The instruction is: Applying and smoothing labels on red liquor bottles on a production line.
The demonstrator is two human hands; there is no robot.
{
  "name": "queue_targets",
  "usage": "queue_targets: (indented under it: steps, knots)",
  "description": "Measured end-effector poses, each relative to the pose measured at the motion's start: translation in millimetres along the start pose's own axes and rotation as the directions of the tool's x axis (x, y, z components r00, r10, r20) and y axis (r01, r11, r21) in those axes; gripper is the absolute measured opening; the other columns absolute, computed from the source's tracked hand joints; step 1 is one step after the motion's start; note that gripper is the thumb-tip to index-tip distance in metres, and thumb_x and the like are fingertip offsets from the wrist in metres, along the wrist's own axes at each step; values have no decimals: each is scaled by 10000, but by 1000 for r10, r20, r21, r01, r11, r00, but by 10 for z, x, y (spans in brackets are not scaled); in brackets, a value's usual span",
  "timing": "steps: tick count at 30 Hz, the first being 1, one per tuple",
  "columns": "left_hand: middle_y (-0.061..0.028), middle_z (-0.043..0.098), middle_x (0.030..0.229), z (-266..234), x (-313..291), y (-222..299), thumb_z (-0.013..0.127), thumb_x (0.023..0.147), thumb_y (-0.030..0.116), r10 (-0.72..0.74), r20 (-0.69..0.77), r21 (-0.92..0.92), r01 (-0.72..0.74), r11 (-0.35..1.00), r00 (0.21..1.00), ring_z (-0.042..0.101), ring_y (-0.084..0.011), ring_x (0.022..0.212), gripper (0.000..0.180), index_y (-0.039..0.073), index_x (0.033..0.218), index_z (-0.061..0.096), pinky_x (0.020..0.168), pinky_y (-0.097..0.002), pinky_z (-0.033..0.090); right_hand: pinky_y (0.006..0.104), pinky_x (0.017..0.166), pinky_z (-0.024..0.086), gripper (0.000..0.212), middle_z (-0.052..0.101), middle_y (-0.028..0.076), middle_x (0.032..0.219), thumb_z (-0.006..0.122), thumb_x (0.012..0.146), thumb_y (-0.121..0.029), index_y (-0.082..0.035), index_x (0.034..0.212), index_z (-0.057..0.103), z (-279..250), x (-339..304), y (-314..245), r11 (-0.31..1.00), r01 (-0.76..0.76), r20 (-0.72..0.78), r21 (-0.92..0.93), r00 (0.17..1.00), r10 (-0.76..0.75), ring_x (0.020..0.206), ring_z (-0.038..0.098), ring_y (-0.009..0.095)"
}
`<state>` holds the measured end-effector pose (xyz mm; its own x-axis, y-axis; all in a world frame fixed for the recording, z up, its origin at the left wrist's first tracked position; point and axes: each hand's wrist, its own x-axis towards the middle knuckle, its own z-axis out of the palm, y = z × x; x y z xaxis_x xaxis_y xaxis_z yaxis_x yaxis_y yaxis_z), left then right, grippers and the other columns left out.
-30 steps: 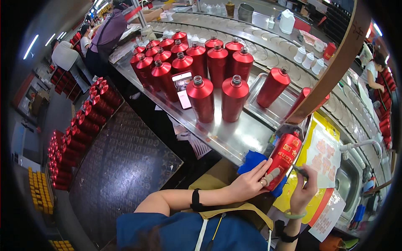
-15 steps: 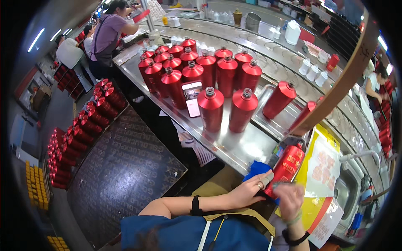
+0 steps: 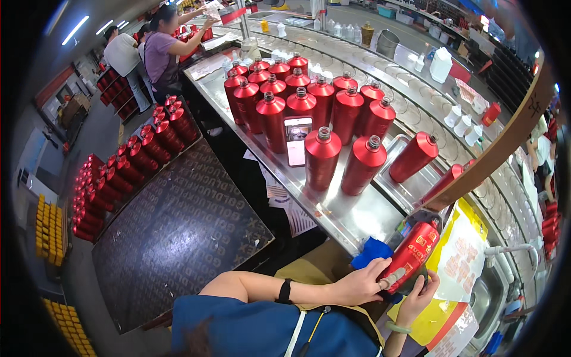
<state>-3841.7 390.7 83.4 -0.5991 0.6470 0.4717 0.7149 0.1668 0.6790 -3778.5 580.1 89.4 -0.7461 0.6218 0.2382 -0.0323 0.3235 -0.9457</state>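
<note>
A red bottle (image 3: pixel 414 249) with gold lettering lies slanted before me, its neck pointing away. My left hand (image 3: pixel 366 282) grips its near left side; a pale cover wraps one finger. My right hand (image 3: pixel 418 298) pinches a small dark, flat piece (image 3: pixel 410 282) at the bottle's near right side, its kind not plain. Beside my left hand is a crumpled blue cloth (image 3: pixel 373 252). On the metal bench, unlabelled red bottles (image 3: pixel 364 163) stand upright in a group, and a phone (image 3: pixel 295 143) leans against one.
A slanting wooden post (image 3: pixel 493 160) rises just beyond the bottle. Right of my hands lie yellow and white sheets (image 3: pixel 461 262), then a sink (image 3: pixel 492 285). A dark board (image 3: pixel 178 238) lies at left beside rows of red bottles (image 3: pixel 128 160). A co-worker (image 3: pixel 163 50) stands far left.
My right hand has come down from a blurred spot above the bottle's right side to its near end. The bottle has turned a little. The co-worker has raised an arm.
</note>
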Motion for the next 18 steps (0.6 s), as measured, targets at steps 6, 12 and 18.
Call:
queue_targets:
  steps: [6, 12, 18]
  knots:
    - [-419, 413, 1371, 26, 89, 145, 850, 687, 292, 54, 106, 317, -85, 945, 993, 513, -512, 1236, 696, -15, 1268, 620, 1106, -481, 438, 230, 727, 456, 216, 577, 51, 1009, 533, 1063, -123, -9, 1246, 525, -232, 32, 111, 999, -11, -31, -36, 999, 10, 842, 546, 87]
    - [-422, 478, 1334, 128, 109, 206, 525, 973, 225, 58, 77, 563, -91, 821, 995, 560, -465, 1148, 334, -42, 1146, 627, 1009, -450, 504, 238, 802, 505, 253, 591, 89, 1078, 524, 1075, -153, -2, 1278, 503, -269, 126, -85, 996, -91, -49, 25, 995, 92, 943, 601, 117]
    - [-432, 485, 1326, 93, -28, 35, 612, 912, 142, 140, -63, 386, -105, 916, 988, 588, -510, 1204, 361, -129, 1150, 631, 995, -464, 543, 263, 831, 502, 256, 576, 90, 1094, 524, 1064, -108, -12, 1296, 474, -18, 87, -171, 999, -6, 43, 36, 999, 5, 986, 596, 134]
